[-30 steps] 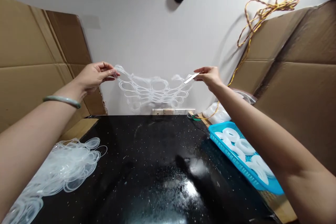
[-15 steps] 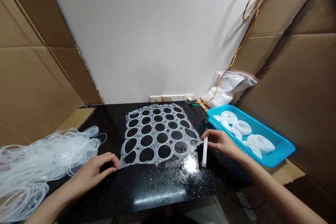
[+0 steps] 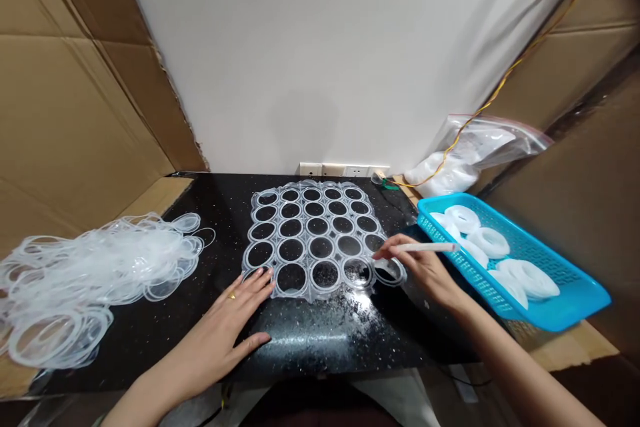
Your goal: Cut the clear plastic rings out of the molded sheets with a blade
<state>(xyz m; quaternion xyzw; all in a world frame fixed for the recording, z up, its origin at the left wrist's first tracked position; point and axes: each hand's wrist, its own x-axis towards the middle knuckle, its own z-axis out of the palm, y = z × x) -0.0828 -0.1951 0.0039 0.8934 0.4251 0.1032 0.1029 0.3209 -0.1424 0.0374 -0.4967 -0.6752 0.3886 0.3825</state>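
Observation:
A translucent sheet with rows of round holes (image 3: pixel 304 250) lies flat on the black speckled tabletop (image 3: pixel 220 193). My left hand (image 3: pixel 220 330) rests palm down on its near left corner, fingers stretched out and thumb spread. At the near right corner, my right hand (image 3: pixel 427 277) is closed around a slim white stick-like tool (image 3: pixel 427 247), its reddish end pointing right. The fingertips of that hand are at the sheet's edge, beside a ring at the corner; whether they pinch it I cannot tell.
To the left is a heap of thin translucent rings (image 3: pixel 125 263). A blue basket (image 3: pixel 575 300) on the right contains several white ring bundles (image 3: pixel 476 240). Behind it sits a clear zip bag (image 3: pixel 480 147). A yellow cord (image 3: pixel 463 133) runs to wall sockets (image 3: pixel 345 171). White specks dot the near tabletop.
My left hand went from pinching the sheet's near left corner to lying flat on it. The sheet lies flatter. The white tool in my right hand swung from pointing down to level.

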